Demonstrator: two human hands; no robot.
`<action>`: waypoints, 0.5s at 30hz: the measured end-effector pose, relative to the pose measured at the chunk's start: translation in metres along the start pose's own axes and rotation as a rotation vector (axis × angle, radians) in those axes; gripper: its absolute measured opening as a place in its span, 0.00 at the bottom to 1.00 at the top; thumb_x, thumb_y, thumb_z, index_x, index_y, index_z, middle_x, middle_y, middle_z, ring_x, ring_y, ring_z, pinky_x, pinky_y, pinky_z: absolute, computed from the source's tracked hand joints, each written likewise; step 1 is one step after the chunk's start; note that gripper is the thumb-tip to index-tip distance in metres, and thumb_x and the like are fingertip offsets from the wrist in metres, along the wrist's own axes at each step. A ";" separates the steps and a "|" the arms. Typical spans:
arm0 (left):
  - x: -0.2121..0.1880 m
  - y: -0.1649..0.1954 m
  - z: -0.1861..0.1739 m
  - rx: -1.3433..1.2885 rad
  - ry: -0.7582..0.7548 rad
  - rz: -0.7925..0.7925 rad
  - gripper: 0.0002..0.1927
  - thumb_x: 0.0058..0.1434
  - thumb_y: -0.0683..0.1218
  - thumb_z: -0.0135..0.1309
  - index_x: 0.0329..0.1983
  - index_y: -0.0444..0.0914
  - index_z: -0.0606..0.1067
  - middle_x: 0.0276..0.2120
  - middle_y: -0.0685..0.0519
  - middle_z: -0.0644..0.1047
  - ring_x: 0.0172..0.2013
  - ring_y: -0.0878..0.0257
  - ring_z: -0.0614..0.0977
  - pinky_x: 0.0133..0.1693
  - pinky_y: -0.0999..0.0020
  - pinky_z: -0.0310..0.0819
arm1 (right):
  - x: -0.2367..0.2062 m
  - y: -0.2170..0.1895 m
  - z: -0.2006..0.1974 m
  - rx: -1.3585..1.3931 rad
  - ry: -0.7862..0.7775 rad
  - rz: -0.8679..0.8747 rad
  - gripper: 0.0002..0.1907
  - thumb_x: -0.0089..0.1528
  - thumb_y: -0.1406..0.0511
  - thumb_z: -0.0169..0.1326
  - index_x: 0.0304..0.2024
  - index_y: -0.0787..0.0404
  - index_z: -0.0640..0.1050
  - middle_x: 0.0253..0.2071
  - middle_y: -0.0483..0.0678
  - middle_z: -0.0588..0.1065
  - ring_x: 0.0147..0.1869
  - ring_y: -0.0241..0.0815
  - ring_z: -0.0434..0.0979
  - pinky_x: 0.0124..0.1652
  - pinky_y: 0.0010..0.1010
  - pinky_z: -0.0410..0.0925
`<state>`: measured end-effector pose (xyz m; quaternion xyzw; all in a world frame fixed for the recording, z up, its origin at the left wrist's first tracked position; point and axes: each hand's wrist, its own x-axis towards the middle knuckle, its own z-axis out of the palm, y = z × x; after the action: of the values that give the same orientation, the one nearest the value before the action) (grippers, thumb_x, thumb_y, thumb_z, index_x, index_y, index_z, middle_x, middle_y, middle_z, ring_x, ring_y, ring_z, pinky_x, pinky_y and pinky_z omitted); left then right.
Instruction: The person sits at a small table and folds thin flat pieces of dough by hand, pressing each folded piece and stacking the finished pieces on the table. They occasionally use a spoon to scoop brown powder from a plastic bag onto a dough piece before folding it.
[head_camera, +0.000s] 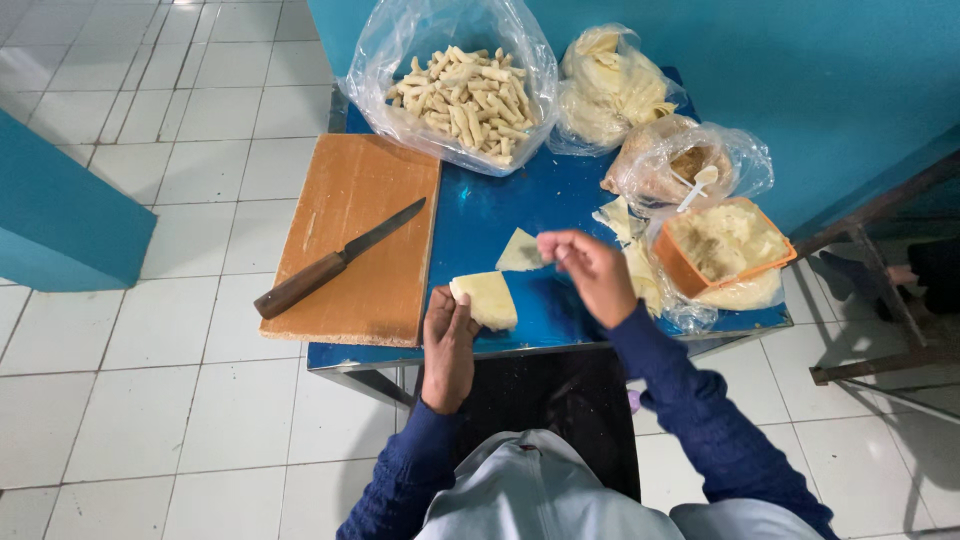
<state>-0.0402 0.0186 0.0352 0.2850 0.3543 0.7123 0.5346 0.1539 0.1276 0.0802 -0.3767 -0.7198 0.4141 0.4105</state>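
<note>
Dark blue sleeves reach up from the bottom of the view to a small blue worktop (480, 215). On its near edge the left hand (448, 340) rests with its fingers curled against a pale folded wrapper (486, 299), touching its near side and pressing it onto the worktop. Just beyond that wrapper the right hand (592, 270) hovers above the worktop, its fingertips pinched together; whether they grip anything I cannot tell. A flat triangular wrapper (520, 252) lies on the worktop just left of those fingertips. To the left of the folded wrapper a wooden board (372, 190) covers that side of the worktop, and a knife (335, 262) with a brown handle lies slantwise across it. At the far edge of the worktop sits an open clear bag of finished rolls (465, 95), with a bag of stacked wrappers (610, 88) beside it. On the right side an orange tub (722, 245) holds pale mash, and behind it a bag of brown filling (688, 165) has a white spoon (698, 185) standing in it
</note>
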 end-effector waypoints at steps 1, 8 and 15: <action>0.001 -0.004 0.000 -0.008 -0.002 0.006 0.09 0.74 0.46 0.43 0.46 0.34 0.66 0.45 0.48 0.77 0.45 0.64 0.80 0.48 0.67 0.77 | -0.008 -0.008 0.003 -0.051 -0.006 -0.070 0.10 0.69 0.68 0.49 0.49 0.61 0.80 0.45 0.49 0.81 0.47 0.43 0.82 0.47 0.30 0.74; -0.014 -0.021 0.002 0.031 -0.051 0.044 0.07 0.72 0.42 0.52 0.45 0.33 0.68 0.39 0.51 0.76 0.39 0.68 0.78 0.44 0.70 0.74 | -0.056 -0.031 0.056 -0.306 0.052 -0.221 0.09 0.58 0.71 0.61 0.41 0.65 0.79 0.39 0.51 0.79 0.40 0.42 0.81 0.38 0.27 0.72; -0.020 -0.014 0.006 0.383 -0.014 0.035 0.07 0.70 0.43 0.53 0.43 0.34 0.70 0.32 0.54 0.74 0.33 0.72 0.74 0.34 0.74 0.70 | -0.069 0.004 0.048 0.062 -0.014 0.104 0.07 0.66 0.67 0.56 0.41 0.65 0.80 0.35 0.42 0.81 0.37 0.32 0.80 0.36 0.23 0.72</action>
<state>-0.0226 0.0034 0.0266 0.3926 0.4746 0.6391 0.4606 0.1375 0.0543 0.0420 -0.3976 -0.6892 0.4595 0.3947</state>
